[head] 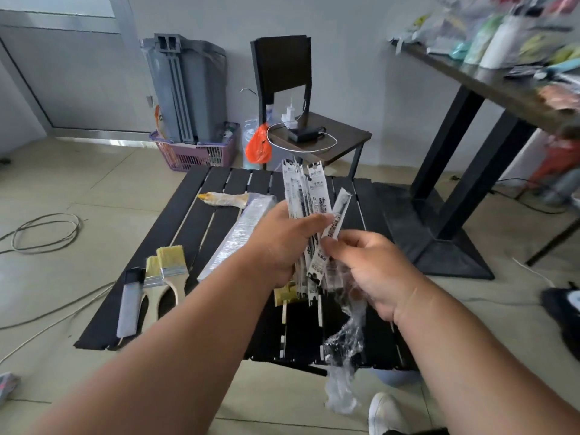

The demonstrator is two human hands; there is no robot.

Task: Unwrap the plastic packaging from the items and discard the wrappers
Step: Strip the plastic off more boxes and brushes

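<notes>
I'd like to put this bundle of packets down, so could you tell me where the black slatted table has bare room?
The right side of the table, behind the packets the left hand holds, looks bare. So do the slats between the paintbrushes and the long wrapped bar. The left edge is crowded with brushes and a flat wrapped piece. The near right, under the hanging wrapper, is partly hidden.

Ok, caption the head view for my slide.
Left hand grips pen refill packets while right hand pulls clear wrap away.

Both forearms are stretched forward. The left hand [282, 243] is curled in a grip; the right hand [373, 271] is pinched shut just beside it.
</notes>
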